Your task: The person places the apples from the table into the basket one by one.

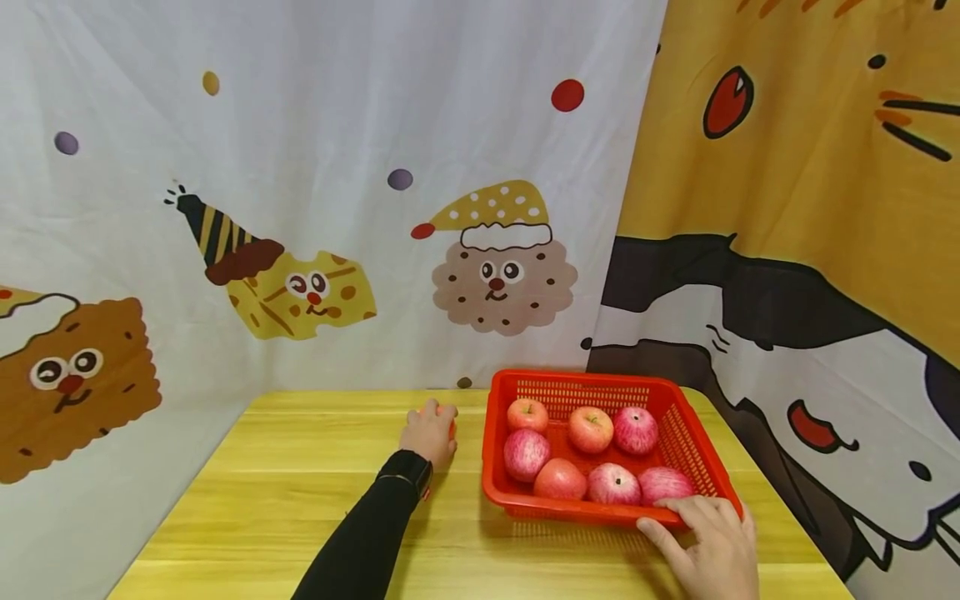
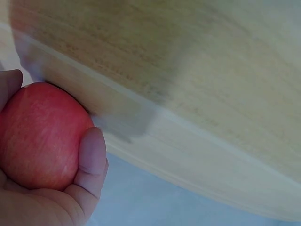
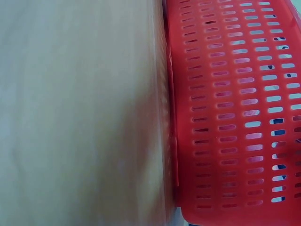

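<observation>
A red apple (image 2: pixel 44 136) is gripped by my left hand (image 1: pixel 429 435), with fingers and thumb curled round it in the left wrist view. That hand is near the back edge of the table, left of the basket. At the front right corner of the red plastic basket (image 1: pixel 551 507), my right hand (image 1: pixel 708 542) holds the rim, thumb outside and fingers over the edge. Several apples lie in the basket, some plain red like the front one (image 1: pixel 560 480), others pink and streaked like the back right one (image 1: pixel 636 430). The right hand is out of the right wrist view, which shows the slotted basket wall (image 3: pixel 207 215).
The yellow wood-grain table (image 1: pixel 315 467) stretches left of the basket. Behind it hangs a white curtain (image 1: pixel 337 125) with cartoon prints. A yellow cartoon curtain (image 1: pixel 795 192) hangs along the right side.
</observation>
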A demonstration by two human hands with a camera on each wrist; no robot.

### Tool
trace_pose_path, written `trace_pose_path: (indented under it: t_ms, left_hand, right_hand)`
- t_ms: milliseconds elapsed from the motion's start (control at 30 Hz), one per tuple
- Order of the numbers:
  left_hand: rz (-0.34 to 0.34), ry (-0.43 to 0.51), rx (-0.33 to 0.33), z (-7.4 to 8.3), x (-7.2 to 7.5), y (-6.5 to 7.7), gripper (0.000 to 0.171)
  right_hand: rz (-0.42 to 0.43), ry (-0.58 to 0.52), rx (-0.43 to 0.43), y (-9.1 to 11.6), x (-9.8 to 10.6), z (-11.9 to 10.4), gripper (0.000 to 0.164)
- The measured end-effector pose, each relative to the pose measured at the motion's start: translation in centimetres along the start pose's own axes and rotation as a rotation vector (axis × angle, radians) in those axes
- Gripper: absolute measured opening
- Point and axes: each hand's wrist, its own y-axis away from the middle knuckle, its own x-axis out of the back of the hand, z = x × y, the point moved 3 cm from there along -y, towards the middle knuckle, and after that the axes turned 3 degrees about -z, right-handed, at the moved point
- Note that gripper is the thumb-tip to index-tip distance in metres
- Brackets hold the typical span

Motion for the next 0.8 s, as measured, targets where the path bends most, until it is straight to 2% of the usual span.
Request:
trace_pose_path:
  t_ms: [333, 533, 633, 800]
  left_hand:
    - [0.030, 0.016, -0.011, 0.3, 0.4, 0.4, 0.049]
    - [0.065, 0.029, -0.043, -0.1, -0.4, 0.3, 0.049]
    - [0.043, 0.057, -0.056, -0.4, -0.4, 0.4, 0.049]
    - [-0.050, 0.131, -0.068, -0.8, 0.4, 0.9, 0.052]
  right_hand:
    - [0.010, -0.004, 0.007, -0.1, 0.2, 0.1, 0.041]
    - [0.003, -0.005, -0.002, -0.1, 0.2, 0.1, 0.040]
    - [-0.001, -0.008, -0.004, 0.0, 0.1, 0.0, 0.039]
    - [0.006, -0.011, 0.005, 0.0, 0.1, -0.1, 0.039]
